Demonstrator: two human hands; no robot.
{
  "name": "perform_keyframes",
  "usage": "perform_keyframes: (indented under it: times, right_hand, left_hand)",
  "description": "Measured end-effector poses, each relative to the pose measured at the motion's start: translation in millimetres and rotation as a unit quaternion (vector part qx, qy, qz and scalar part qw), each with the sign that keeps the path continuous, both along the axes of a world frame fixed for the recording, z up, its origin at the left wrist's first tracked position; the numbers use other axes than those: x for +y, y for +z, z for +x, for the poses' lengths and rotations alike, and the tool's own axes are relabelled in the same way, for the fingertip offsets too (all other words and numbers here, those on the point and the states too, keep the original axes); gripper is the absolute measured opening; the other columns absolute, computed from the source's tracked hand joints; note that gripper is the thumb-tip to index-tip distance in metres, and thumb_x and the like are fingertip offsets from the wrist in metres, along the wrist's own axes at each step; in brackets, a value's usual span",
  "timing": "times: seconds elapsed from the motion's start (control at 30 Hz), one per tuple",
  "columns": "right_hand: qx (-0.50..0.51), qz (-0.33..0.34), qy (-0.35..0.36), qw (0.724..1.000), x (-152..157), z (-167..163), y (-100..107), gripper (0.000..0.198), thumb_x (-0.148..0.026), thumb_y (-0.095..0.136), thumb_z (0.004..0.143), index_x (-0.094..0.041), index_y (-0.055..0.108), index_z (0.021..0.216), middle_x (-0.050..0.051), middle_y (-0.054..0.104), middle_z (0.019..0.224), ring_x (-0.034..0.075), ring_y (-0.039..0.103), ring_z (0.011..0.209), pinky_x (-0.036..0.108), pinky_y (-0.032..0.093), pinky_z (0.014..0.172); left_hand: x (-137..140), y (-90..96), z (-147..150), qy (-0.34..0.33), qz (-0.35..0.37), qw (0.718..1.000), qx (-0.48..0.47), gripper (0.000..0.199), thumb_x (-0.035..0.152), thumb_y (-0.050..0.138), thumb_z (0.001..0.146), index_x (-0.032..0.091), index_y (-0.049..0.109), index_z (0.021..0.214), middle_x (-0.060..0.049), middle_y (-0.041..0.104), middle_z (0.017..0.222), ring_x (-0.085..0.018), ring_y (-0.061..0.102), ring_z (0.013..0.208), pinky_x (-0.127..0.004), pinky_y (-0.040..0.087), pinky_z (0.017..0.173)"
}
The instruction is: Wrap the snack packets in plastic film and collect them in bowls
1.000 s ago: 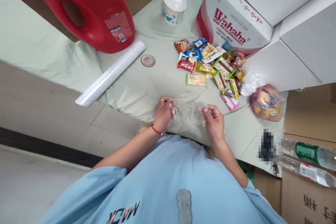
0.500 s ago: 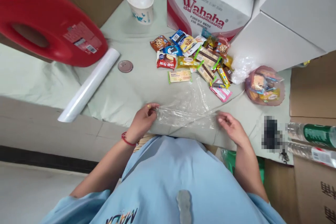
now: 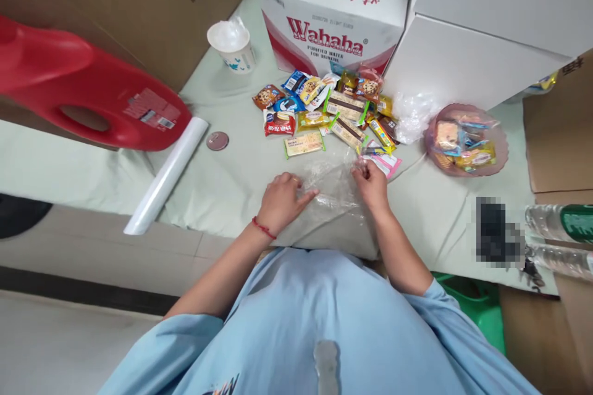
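Left hand (image 3: 281, 202) splayed over clear plastic (image 3: 334, 186) and right hand (image 3: 372, 186) pinching its edge seem to be flattening it, likely needing even tension next.

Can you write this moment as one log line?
left hand: open at clear plastic | right hand: pinching clear plastic | wrapped snacks: heaped beyond

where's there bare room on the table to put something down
Two bare stretches of cloth: one between the right hand, the pink bowl and the blurred dark item; another between the white roll, the round disc and the left hand. Crowded: wrapped snacks heaped before the Wahaha box, and clear plastic spread between the hands.
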State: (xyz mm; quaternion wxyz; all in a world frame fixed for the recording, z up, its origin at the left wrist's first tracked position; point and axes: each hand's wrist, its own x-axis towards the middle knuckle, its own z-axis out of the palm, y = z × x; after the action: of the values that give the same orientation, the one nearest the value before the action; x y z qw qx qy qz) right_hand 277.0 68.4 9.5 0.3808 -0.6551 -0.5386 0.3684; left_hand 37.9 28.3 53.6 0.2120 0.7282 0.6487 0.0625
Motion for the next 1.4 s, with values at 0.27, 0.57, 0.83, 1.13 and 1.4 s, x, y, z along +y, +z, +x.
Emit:
perform_keyframes:
  times: [0.27, 0.57, 0.83, 1.13, 1.4]
  right_hand:
    - [0.055, 0.005, -0.079, 0.995, -66, 44, 4, 0.032, -0.054, 0.068, 0.087, -0.022, 0.062, 0.089, -0.003, 0.054, 0.074, 0.014, 0.046, 0.064, 0.026, 0.043, 0.061]
    - [-0.126, -0.035, -0.049, 0.99, -78, 89, 58, 0.039, -0.055, 0.067, 0.089, -0.02, 0.072, 0.106, 0.006, 0.073, 0.09, 0.019, 0.064, 0.076, 0.033, 0.053, 0.072]
    - [-0.201, 0.105, 0.377, 0.898, 33, -5, 75, 0.025, -0.034, 0.058, 0.097, -0.023, 0.074, 0.113, 0.01, 0.074, 0.115, 0.027, 0.066, 0.11, 0.044, 0.05, 0.1]
    - [-0.064, -0.195, 0.6, 0.773, 51, -78, 48, 0.038, -0.045, 0.073, 0.084, -0.019, 0.075, 0.112, -0.004, 0.065, 0.074, 0.011, 0.053, 0.062, 0.024, 0.044, 0.062]
    - [0.012, -0.085, 0.407, 0.909, 49, -60, 53, 0.039, -0.059, 0.078, 0.08, -0.021, 0.073, 0.087, 0.005, 0.067, 0.099, 0.019, 0.063, 0.091, 0.035, 0.052, 0.084]
  left_hand:
    - [-6, -22.7, -28, 0.127, -0.032, 0.96, -0.249, 0.026, 0.043, 0.049, 0.095, 0.023, 0.054, 0.08, 0.0, 0.058, 0.073, -0.018, 0.055, 0.068, -0.031, 0.045, 0.07]
    - [-29, -33.6, -50, 0.159, -0.045, 0.876, -0.454, 0.027, 0.047, 0.065, 0.089, 0.021, 0.064, 0.091, -0.002, 0.067, 0.089, -0.017, 0.063, 0.08, -0.029, 0.05, 0.075]
    - [-46, -34.2, -68, 0.019, 0.094, 0.904, -0.416, 0.015, 0.034, 0.059, 0.099, 0.022, 0.069, 0.096, -0.008, 0.07, 0.114, -0.019, 0.068, 0.104, -0.034, 0.053, 0.094]
    - [-70, -27.5, -83, 0.017, 0.091, 0.895, -0.437, 0.018, 0.027, 0.047, 0.101, 0.022, 0.064, 0.095, -0.011, 0.069, 0.123, -0.019, 0.068, 0.11, -0.035, 0.054, 0.097]
    - [-66, -44.9, -83, 0.197, 0.041, 0.884, -0.423, 0.014, 0.032, 0.052, 0.092, 0.022, 0.062, 0.09, -0.003, 0.067, 0.086, -0.017, 0.062, 0.078, -0.032, 0.051, 0.076]
